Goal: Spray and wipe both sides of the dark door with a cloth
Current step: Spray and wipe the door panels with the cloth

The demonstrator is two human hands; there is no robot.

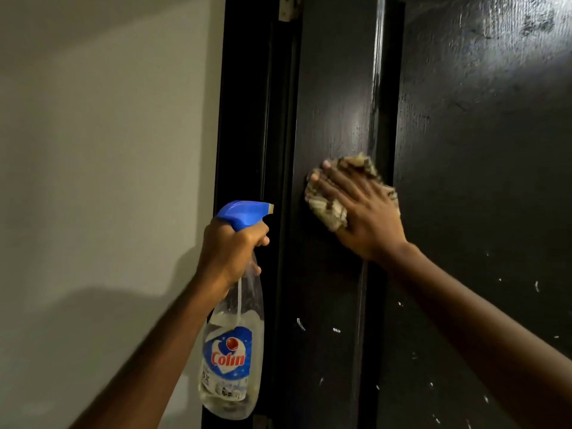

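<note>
1. The right arm reaches up and leftward from the lower right corner, nearly straight, with the wrist bent back so the palm faces the door.
2. The right hand lies flat on the cloth, fingers straight and slightly spread, pointing up and left. It presses the cloth rather than clutching it.
3. The cloth, beige with darker checks, is bunched under the palm and fingers, against the door's left vertical strip, about mid-height in view. Its edges show above the fingertips and below the thumb side.
4. The left arm rises from the bottom edge, forearm angled up and right, beside the pale wall.
5. The left hand grips the neck of the bottle just under its blue spray head, fingers curled tightly round it.
6. The bottle hangs upright below the fist, clear, with a blue label. Its nozzle points right, towards the dark frame, apart from it.
7. The door's surface looks glossy, with white flecks lower down. A hinge sits at the top.
</note>
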